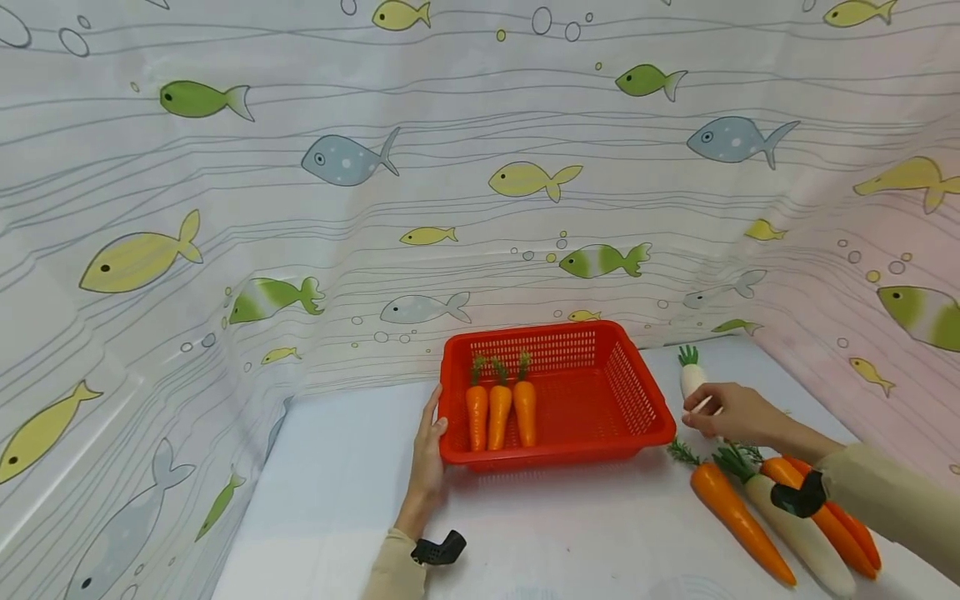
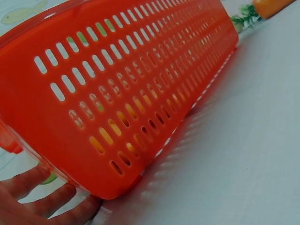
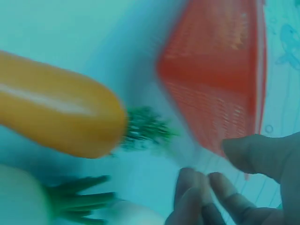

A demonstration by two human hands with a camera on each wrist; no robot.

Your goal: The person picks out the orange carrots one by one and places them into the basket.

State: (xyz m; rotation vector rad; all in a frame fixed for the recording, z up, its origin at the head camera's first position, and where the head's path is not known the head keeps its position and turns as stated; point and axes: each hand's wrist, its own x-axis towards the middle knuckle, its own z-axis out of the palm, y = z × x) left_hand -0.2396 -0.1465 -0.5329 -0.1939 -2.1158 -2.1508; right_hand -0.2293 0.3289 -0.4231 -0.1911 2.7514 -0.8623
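A red plastic basket (image 1: 577,454) stands on the table with three carrots (image 1: 499,417) lying in its left part. My left hand (image 1: 427,454) touches the left side of this basket, its fingers (image 2: 58,199) extended against the outer wall in the left wrist view. To the right of the basket, my right hand (image 1: 731,412) is over the lower part of a small white radish (image 1: 692,379) with green leaves. In the right wrist view a gap shows between thumb and fingers (image 3: 253,152). The hand hides part of the radish.
Nearer on the right, a carrot (image 1: 738,521), a long white radish (image 1: 802,533) and more carrots (image 1: 825,517) lie side by side, partly under the right forearm. A fish-patterned curtain (image 1: 450,208) hangs behind and beside the white table (image 1: 555,533).
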